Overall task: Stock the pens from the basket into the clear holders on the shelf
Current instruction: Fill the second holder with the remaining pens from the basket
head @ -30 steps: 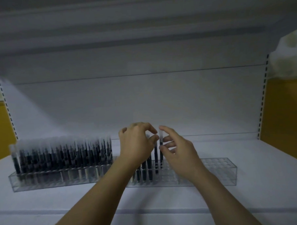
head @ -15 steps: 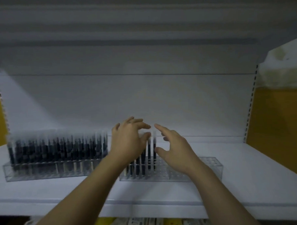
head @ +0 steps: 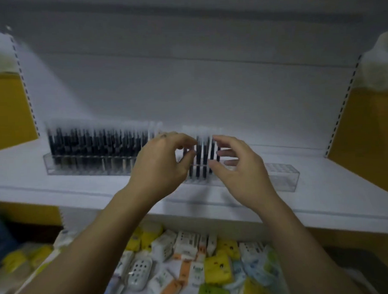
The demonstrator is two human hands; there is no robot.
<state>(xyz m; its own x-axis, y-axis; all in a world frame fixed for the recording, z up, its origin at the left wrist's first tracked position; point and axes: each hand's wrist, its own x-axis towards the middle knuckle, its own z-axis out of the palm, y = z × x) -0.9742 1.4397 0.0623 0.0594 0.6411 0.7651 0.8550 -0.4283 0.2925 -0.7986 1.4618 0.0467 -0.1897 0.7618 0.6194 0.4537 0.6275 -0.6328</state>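
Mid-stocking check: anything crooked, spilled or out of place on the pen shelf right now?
Nothing stands out. The pens in the full left holder and the few pens in the right holder stand upright, and both holders sit flat on the shelf. Motion blur hides finer detail.

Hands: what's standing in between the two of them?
In the head view, a few dark pens stand upright in the clear holder, right between the left hand and the right hand.
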